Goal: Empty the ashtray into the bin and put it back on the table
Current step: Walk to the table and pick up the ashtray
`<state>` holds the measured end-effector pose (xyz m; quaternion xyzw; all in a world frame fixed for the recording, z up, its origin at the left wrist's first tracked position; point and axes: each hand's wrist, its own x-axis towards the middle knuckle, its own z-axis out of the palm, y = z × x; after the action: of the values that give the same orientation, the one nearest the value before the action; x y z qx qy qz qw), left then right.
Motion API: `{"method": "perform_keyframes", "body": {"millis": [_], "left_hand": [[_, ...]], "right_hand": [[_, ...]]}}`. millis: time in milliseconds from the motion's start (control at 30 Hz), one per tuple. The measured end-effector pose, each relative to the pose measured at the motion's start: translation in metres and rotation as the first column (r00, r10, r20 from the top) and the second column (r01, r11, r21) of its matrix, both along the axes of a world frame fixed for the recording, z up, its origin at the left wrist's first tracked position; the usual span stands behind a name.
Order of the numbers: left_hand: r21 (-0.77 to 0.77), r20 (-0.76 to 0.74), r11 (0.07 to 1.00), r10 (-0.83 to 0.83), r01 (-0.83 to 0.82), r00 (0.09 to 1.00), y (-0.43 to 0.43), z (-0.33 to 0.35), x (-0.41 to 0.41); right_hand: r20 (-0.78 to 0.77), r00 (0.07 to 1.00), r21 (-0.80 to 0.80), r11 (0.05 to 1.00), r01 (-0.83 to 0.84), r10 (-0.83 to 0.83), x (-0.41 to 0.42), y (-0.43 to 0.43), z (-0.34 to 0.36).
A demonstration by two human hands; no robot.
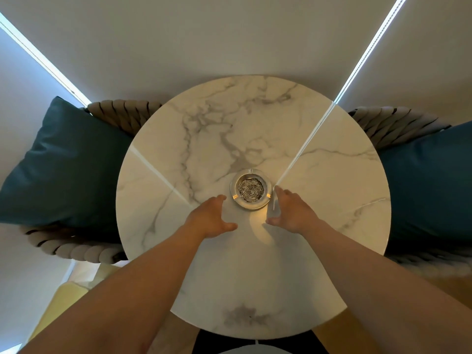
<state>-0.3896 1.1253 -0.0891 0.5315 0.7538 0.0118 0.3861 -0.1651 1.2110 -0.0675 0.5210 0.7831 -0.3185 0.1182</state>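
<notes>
- reaching: both hands flank the ashtray (250,191), which sits past the fingertips, near the middle of the round marble table (332,238), still full of ash.
- left hand (210,218) just beside the ashtray's near-left rim, fingers spread, holding nothing.
- right hand (291,212) just beside its near-right rim, equally spread and empty; neither clearly touches.
- ashtray is round, no long axis; right fingertip looks slightly nearer.
- tabletop glossy; teal cushions (66,164) on chairs either side of the ashtray. no bin in view.

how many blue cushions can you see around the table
2: one blue cushion on the woven chair left of the marble table, the other on the chair at right. More may lie outside the frame.
</notes>
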Motion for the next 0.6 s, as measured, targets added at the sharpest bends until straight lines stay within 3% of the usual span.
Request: {"method": "perform_keyframes", "body": {"millis": [600], "left_hand": [[0.049,-0.036,0.997,-0.056,0.057,0.998,0.055,-0.016,0.006]], "right_hand": [[-0.051,0.999,-0.065,0.998,0.012,-0.015,-0.021,0.038,-0.017]]}}
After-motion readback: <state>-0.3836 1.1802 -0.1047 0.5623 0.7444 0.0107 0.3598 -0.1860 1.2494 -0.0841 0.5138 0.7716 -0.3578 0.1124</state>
